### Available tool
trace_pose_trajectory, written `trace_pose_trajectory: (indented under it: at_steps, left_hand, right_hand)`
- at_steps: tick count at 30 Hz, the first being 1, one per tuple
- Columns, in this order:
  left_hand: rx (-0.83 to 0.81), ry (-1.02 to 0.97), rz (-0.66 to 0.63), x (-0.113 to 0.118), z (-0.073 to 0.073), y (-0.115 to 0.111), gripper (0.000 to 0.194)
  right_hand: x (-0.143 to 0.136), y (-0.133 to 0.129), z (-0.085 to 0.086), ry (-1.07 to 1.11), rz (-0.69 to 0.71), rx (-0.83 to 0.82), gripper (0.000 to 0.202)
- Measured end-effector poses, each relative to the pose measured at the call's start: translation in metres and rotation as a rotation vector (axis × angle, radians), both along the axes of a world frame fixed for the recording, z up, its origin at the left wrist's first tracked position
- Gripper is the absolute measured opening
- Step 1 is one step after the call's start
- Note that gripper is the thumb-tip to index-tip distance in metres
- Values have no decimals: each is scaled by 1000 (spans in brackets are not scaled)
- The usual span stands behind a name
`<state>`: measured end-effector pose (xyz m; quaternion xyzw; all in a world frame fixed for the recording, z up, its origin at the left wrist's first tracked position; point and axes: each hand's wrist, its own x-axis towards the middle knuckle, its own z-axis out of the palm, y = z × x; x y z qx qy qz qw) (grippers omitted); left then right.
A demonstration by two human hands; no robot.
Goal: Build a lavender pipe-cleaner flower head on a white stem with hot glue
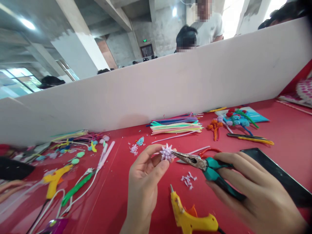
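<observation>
Between the thumb and fingers of my left hand (148,178) is a small spiky lilac ball (166,152). My right hand (253,185) is wrapped round the teal and black handles of the needle-nose pliers (195,161). Their tips touch the right side of the ball. Below the pliers, short lilac pieces (188,179) lie scattered on the red table (117,195). A yellow glue gun (190,219) rests near the front edge of the view. Red-handled scissors (210,151) lie partly hidden behind the pliers.
A bundle of coloured pipe cleaners (175,126) lies by the white partition (156,87). Pipe-cleaner flowers (237,118), tweezers (251,138) and a dark tablet-like object (275,172) are at right. At left are another glue gun (55,178), cables and a person's hand (11,188).
</observation>
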<state>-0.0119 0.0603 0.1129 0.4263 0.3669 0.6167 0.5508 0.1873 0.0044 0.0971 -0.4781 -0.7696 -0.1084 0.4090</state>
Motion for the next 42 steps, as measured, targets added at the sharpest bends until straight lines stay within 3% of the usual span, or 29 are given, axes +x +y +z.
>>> trace_pose_trajectory:
  at_steps: [15,25,34,42]
  left_hand:
    - [12,19,-70,-1,4,0,11]
    - [-21,27,-54,-1,5,-3,16]
    - [-86,47,-24,3,9,-3,18]
    - [-18,1,14,0,3,5,13]
  right_hand:
    - [2,-1,-10,-184,-85,130,13]
    - [3,-4,-18,-311,-171,240,13]
    - [0,0,-18,-270,-190,213,15]
    - [-1,3,-11,-179,-148,156,12]
